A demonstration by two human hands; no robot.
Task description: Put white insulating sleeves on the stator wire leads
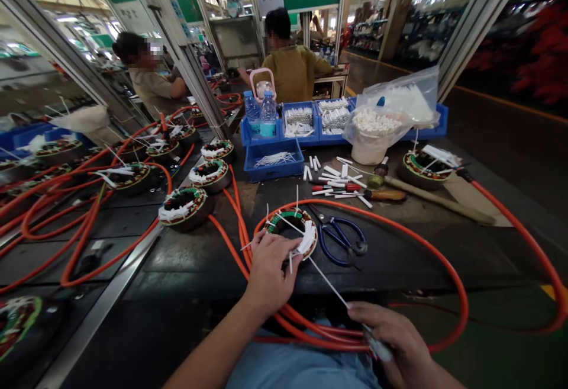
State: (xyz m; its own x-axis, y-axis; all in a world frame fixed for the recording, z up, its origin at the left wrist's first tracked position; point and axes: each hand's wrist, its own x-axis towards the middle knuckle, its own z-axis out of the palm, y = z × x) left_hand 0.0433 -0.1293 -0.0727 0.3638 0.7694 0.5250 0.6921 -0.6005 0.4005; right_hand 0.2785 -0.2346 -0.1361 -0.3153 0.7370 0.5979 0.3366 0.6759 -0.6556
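Observation:
A ring-shaped motor stator (271, 227) with green, red and white windings lies on the dark bench in front of me. My left hand (271, 261) grips its near left rim, thumb and fingers curled around it. White sleeves (307, 236) and several thin white ties stick out of the ring. From its near side a white cable tie (329, 283) runs taut down to the right, its end pinched in my right hand (390, 333). A greyish, blurred thing also sits in the right palm; its kind is unclear. Blue-handled pliers (339, 238) lie right beside the stator.
Orange cables (448, 259) loop around the stator. More stators (183, 206) stand left, another (426, 167) right. Loose white tubes, screwdrivers and a wooden-handled hammer (437, 199) lie behind. Beyond are blue bins (273, 167), water bottles and a bagged tub (370, 151). Two people sit farther back.

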